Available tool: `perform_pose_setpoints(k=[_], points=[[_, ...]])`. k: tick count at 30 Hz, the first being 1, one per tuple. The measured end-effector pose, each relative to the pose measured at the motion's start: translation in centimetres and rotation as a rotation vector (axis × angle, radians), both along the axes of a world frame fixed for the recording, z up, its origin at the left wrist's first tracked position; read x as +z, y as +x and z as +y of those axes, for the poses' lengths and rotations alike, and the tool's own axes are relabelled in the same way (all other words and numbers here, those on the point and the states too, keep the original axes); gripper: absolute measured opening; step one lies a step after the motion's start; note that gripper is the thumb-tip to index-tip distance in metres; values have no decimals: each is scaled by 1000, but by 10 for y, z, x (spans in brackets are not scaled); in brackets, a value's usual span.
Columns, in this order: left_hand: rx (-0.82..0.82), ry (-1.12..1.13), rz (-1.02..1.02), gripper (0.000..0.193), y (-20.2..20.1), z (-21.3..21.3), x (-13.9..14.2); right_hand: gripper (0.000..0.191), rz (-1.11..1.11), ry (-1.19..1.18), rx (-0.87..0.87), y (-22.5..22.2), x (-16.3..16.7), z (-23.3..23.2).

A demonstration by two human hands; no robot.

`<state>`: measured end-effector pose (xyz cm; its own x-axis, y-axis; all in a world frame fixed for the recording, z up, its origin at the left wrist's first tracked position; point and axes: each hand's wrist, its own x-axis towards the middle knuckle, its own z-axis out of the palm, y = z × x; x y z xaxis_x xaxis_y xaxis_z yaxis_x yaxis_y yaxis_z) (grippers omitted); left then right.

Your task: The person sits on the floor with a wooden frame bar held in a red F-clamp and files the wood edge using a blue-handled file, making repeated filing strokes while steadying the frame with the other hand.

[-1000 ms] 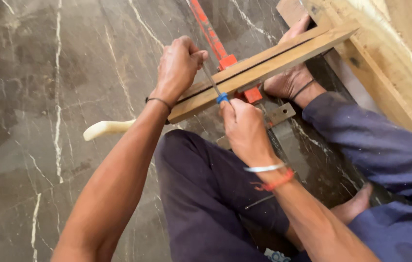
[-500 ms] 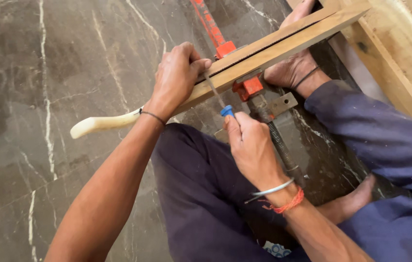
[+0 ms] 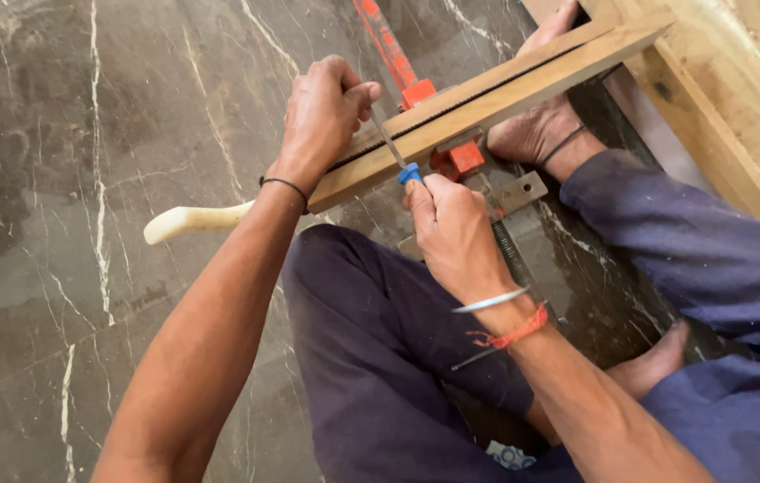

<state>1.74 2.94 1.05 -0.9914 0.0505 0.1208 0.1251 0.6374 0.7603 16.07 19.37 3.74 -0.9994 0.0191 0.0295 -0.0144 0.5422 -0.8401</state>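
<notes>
On wooden strip (image 3: 487,103): left hand (image 3: 322,112); right hand (image 3: 451,224) grips screwdriver (image 3: 395,152).

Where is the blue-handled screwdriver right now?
In the head view, the blue-handled screwdriver is at centre, gripped by the right hand, its tip against the wooden strips beside the left hand.

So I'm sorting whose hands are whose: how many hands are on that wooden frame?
3. The left hand grips the wooden frame's near end, the right hand holds a blue-handled tool against it, and a co-worker's hand steadies it from below. Others may be hidden.
</notes>
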Motion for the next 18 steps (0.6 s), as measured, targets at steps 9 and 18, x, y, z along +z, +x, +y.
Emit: perform_pose_setpoints(k=[9,18], points=[[-82,97,13,27,4,-1,-9,31,8,30,-7,10,-2,3],[-52,-12,-7,26,22,5,6,29,25,57,27,19,4,8]])
